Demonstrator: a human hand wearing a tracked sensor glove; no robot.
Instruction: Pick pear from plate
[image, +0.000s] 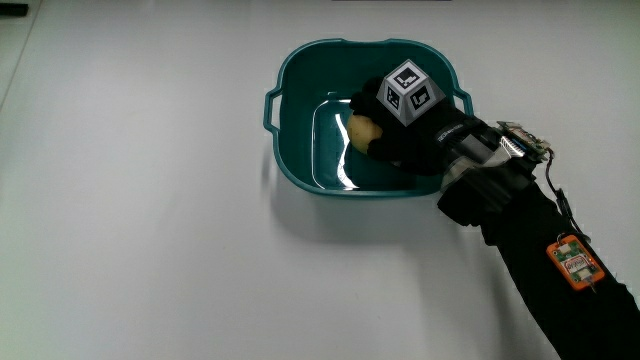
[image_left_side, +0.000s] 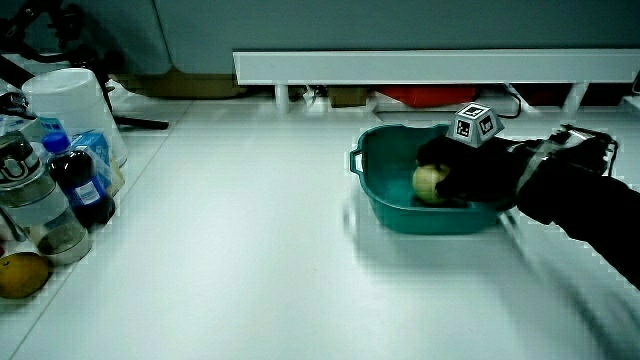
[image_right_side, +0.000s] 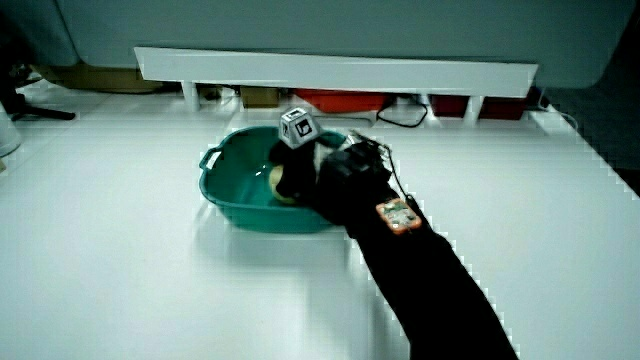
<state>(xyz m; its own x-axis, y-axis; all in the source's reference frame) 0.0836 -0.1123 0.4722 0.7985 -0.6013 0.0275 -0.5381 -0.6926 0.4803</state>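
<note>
Pear, small yellow-green fruit (image: 364, 130), lies inside teal plastic basin (image: 300, 160) mid-tabletop; gloved hands (image: 415, 135) reach over basin rim, fingers curled against it, full grip unclear

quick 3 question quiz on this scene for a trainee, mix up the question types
1. True or false: the pear lies on the bare table.
2. The hand is: A) beside the bottles B) inside the teal basin C) hovering over the bare table.
3. Fill in: the hand's fingers are closed around the ____.

Key: 1 false, it is in the basin. 2 B. 3 pear.
</note>
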